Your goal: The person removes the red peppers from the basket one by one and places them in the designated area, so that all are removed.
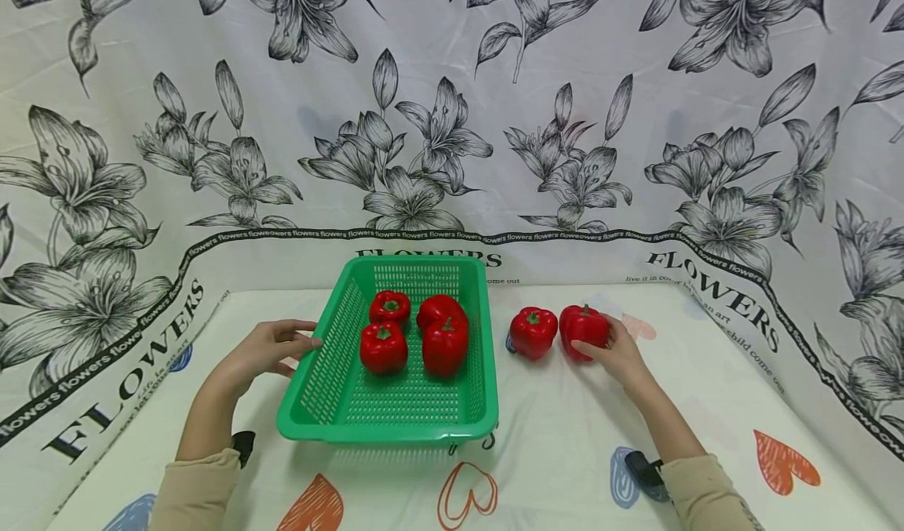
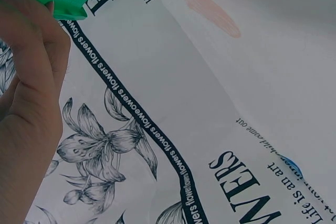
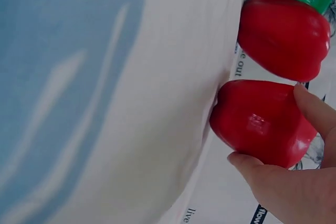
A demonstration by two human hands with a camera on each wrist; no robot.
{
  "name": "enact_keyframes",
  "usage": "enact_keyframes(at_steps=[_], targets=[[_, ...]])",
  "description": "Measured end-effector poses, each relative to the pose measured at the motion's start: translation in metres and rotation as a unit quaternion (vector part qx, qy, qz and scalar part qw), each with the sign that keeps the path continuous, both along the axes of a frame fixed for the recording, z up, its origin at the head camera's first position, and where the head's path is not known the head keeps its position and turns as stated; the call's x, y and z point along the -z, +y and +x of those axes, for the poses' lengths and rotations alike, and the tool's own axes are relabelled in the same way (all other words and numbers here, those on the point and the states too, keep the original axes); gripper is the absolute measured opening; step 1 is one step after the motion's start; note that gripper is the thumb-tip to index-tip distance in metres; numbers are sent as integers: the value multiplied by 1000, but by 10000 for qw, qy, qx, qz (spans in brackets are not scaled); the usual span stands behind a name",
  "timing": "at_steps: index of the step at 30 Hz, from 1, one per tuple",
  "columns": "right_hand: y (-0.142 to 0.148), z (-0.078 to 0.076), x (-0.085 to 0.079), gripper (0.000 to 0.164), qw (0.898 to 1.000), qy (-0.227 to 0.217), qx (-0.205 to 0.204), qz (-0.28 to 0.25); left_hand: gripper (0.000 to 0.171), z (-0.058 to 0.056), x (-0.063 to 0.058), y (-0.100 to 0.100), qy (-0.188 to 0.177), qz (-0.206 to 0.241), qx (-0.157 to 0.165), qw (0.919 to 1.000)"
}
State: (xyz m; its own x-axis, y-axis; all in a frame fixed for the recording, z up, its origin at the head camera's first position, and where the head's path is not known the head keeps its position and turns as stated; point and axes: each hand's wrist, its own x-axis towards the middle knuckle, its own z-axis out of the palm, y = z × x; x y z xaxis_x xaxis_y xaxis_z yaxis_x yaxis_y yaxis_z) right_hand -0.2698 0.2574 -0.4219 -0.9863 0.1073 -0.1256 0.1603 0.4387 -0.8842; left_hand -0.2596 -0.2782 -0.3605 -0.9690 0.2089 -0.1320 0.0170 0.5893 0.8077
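My right hand (image 1: pixel 616 352) holds a glossy red bell pepper (image 1: pixel 583 330) between thumb and fingers at the right of the table. In the right wrist view the thumb and a finger of the right hand (image 3: pixel 294 187) lie on either side of that pepper (image 3: pixel 260 121). Close to its left sits another red bell pepper (image 1: pixel 533 332), untouched. My left hand (image 1: pixel 264 350) touches the left rim of a green plastic basket (image 1: pixel 388 433) from outside, fingers loosely bent. Inside the basket are several red bell peppers, among them one (image 1: pixel 384 348) with its green stem up.
A white cloth (image 1: pixel 551 452) with printed hearts covers the table. Behind it rises a white flower-printed backdrop (image 1: pixel 424 154) with a black lettered band. Dark straps sit at both wrists, by the beige sleeves (image 1: pixel 198 484).
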Motion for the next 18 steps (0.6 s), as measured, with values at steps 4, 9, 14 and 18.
enact_keyframes(at_steps=[4, 9, 14, 18], targets=[[1, -1, 0, 91, 10000, 21, -53, -11, 65, 0, 0, 0, -9, -5, 5, 10000], [3, 0, 0, 93, 9999, 12, -111, 110, 65, -1, 1, -1, -9, 11, 3, 10000], [4, 4, -1, 90, 9996, 0, -230, 173, 66, -1, 1, -1, -14, 10, 3, 10000], [6, 8, -1, 89, 9994, -74, -225, 233, 66, -1, 2, -1, -17, 11, -13, 10000]])
